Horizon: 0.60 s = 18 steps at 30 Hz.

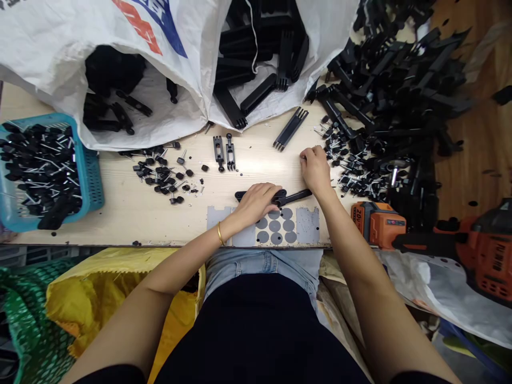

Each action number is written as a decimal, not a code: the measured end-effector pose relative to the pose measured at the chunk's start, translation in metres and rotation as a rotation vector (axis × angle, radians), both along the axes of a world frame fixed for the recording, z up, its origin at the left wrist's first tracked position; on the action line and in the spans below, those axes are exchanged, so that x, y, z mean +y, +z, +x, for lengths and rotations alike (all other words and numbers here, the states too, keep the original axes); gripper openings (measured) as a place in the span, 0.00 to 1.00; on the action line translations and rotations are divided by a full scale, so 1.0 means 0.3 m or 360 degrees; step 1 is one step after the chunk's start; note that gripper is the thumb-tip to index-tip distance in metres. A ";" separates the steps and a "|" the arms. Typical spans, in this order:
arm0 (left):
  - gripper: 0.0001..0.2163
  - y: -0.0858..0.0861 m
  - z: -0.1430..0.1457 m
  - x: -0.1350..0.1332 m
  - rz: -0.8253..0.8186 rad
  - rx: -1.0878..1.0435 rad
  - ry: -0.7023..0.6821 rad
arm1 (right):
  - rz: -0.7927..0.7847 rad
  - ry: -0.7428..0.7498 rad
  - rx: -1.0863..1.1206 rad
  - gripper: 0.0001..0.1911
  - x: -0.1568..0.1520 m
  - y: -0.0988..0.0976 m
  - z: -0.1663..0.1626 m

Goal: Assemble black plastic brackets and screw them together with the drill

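The left hand (258,201) is curled over a black bar (298,196), its grip pressed around the bar's left half, holding it flat on the table (132,208). Just beyond the bar's right end the right hand (316,169) bunches its fingers at a heap of small pins (352,170); whether that grip pinches one I cannot tell. Far left of the bar sits a blue basket (94,181).

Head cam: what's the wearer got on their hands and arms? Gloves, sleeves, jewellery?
No gloves on the left hand or the right hand. Both forearms are bare, with no sleeves reaching the wrists. A thin gold bangle circles the left wrist. The right wrist carries no watch or band. No rings can be made out on the fingers at this size.
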<state>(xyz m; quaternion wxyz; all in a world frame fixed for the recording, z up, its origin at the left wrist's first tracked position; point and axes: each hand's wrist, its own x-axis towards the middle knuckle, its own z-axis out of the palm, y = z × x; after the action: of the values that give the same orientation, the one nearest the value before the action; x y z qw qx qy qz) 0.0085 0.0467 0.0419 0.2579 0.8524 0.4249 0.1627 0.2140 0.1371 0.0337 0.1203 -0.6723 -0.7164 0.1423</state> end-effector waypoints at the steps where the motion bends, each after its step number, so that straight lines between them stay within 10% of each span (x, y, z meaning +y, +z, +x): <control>1: 0.22 -0.005 0.001 0.001 0.0004 -0.0013 0.0009 | -0.0005 0.0000 0.0047 0.09 0.009 -0.008 0.002; 7: 0.24 -0.011 -0.004 0.020 0.0012 0.0010 0.0030 | 0.0334 -0.0249 0.0878 0.04 -0.083 0.062 0.039; 12: 0.23 -0.004 -0.005 0.040 -0.0014 0.0057 -0.0023 | -0.0067 -0.0371 0.1680 0.11 -0.255 0.105 -0.025; 18: 0.23 0.010 -0.032 0.074 -0.0142 0.0042 -0.0326 | 0.0309 -0.0219 0.0722 0.09 -0.336 0.088 -0.021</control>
<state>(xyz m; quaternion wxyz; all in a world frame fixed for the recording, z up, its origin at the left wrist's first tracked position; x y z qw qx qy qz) -0.0010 0.0688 0.0449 0.3053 0.8811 0.3456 0.1053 0.2076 0.0361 0.0601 0.3514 -0.6557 -0.6339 0.2115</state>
